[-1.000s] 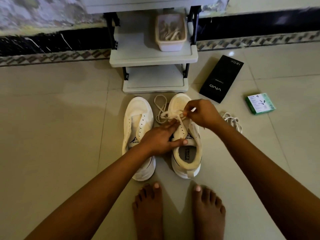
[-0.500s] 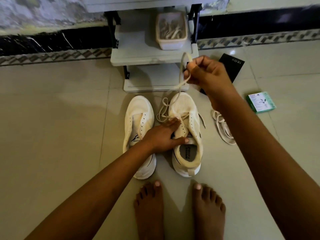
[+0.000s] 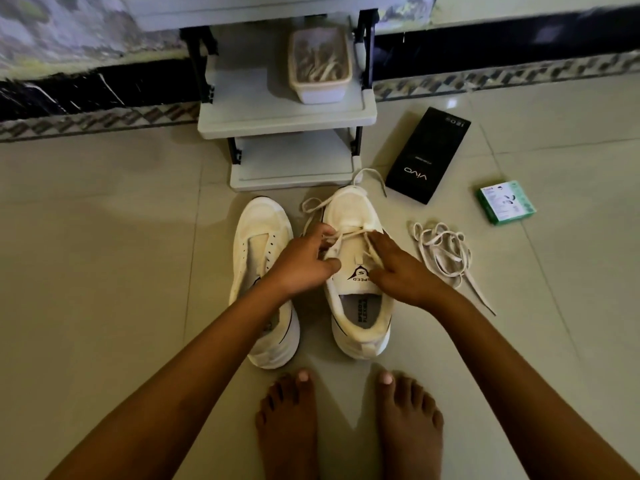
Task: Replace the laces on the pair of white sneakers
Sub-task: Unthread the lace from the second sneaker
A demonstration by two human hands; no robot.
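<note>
Two white sneakers stand side by side on the tiled floor. The left sneaker [image 3: 263,258] has bare eyelets and no lace. The right sneaker [image 3: 353,216] carries a cream lace [image 3: 349,231] through its lowest eyelets, with loose ends trailing past the toe. My left hand [image 3: 304,265] pinches the lace at the left eyelet row. My right hand [image 3: 401,271] lies over the right eyelet row, fingers on the lace strand there. A second loose lace [image 3: 441,252] lies in a heap on the floor to the right.
A grey shoe rack [image 3: 287,116] stands just beyond the toes, with a tub of laces [image 3: 320,64] on its shelf. A black phone box [image 3: 427,155] and a small green box [image 3: 505,202] lie at the right. My bare feet [image 3: 346,427] are close behind the heels.
My right hand, which had pulled the lace high above the shoe, has come back down onto the right sneaker's eyelets. My left hand shifted from pressing the shoe to pinching the lace.
</note>
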